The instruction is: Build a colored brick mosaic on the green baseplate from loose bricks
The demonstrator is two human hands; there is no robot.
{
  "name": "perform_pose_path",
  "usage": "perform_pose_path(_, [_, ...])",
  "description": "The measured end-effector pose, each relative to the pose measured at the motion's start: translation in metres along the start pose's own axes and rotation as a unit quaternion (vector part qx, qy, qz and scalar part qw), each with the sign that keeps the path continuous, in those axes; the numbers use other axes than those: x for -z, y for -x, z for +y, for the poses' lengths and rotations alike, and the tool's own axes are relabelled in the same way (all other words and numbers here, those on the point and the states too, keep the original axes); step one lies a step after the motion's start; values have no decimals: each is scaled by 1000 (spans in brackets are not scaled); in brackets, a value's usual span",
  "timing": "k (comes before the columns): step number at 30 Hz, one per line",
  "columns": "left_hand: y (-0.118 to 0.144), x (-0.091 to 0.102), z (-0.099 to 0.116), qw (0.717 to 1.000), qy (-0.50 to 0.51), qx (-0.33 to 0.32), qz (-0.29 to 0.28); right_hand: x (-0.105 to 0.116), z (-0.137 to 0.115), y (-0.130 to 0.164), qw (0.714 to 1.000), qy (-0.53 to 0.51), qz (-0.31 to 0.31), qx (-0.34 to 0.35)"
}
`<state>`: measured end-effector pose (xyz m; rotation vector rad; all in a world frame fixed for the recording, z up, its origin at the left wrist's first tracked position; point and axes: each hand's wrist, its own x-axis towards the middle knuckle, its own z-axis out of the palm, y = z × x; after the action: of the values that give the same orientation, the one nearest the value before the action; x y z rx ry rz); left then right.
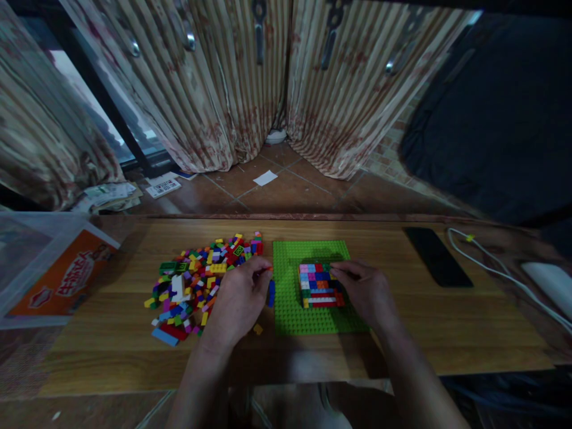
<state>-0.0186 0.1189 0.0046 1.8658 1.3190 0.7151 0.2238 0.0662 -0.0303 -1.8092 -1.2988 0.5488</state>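
Here we pinch a small orange brick [267, 269] in our left hand [239, 301], grip narrow, beside the green baseplate [290, 310]; our right hand [364, 289] rests curled on the brick block [316, 285], steadying it, apparently holding nothing. We should line studs squarely before pressing; the loose brick pile [196, 283] crowds our left, while phone [437, 256] and cable [491, 262] lie well apart on the counter [447, 333].
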Motion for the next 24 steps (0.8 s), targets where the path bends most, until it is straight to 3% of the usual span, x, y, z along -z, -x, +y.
perform_pose_path(24, [3, 3, 2, 1000, -21, 12, 11, -4, 7, -2, 998, -11, -5, -57])
